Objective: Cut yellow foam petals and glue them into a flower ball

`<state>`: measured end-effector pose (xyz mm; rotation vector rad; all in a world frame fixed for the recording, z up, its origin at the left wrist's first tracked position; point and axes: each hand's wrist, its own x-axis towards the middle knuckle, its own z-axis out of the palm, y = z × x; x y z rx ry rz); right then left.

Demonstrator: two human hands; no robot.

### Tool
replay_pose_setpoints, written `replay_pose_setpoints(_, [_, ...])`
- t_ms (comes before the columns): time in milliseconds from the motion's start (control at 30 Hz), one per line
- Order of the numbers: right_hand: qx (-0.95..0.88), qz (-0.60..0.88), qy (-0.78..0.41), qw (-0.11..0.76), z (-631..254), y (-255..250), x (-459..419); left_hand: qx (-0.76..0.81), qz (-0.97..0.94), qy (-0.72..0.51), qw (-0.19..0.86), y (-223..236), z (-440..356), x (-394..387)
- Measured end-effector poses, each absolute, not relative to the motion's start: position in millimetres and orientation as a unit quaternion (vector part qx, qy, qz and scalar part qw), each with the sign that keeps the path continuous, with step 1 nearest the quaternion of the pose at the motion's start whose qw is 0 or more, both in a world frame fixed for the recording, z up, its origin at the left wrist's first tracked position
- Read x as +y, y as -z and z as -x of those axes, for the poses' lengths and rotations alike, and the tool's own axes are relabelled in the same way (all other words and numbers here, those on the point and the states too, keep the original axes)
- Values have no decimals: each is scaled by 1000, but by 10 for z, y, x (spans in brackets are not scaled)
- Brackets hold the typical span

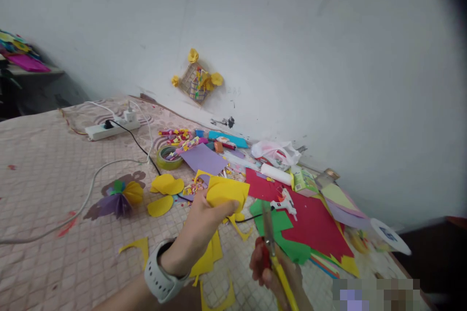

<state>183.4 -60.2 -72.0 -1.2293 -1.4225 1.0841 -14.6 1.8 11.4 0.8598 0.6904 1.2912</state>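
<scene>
A yellow sheet of craft paper [226, 190] is pinched in my left hand [200, 223], thumb on top and the other fingers mostly hidden. My right hand [280, 272] grips scissors [268, 227] with red and yellow handles, blades pointing up and away. The blades look nearly together, to the right of the yellow paper and apart from it. Rounded yellow cut pieces [160, 206] lie left of my left hand. Below it are more yellow paper [206, 260] and a curved yellow scrap [228, 296]. Green paper [282, 223] lies beyond the scissors.
A white glue gun [284, 204] rests on red paper [321, 223]. A tape roll [168, 157], purple paper [204, 158] and small scraps lie behind. At left are a paper flower [122, 198], a power strip [109, 129] and cables. A decoration [197, 81] hangs on the wall.
</scene>
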Motion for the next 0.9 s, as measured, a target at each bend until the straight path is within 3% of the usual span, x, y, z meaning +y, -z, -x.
replay_pose_setpoints(167, [-533, 469, -420, 565, -1800, 258, -413, 287, -458, -488, 686, -97, 98, -43])
replay_pose_setpoints(367, [-533, 487, -417, 553, -1529, -66, -293, 264, -527, -410, 696, -27, 37, -62])
replay_pose_setpoints(700, [-527, 470, -414, 574, -1503, 50, -196, 257, -478, -445, 712, -45, 17, -31])
replay_pose_setpoints(900, [-560, 534, -353, 526, -1421, 51, -335, 277, -438, -515, 683, -67, 87, 2])
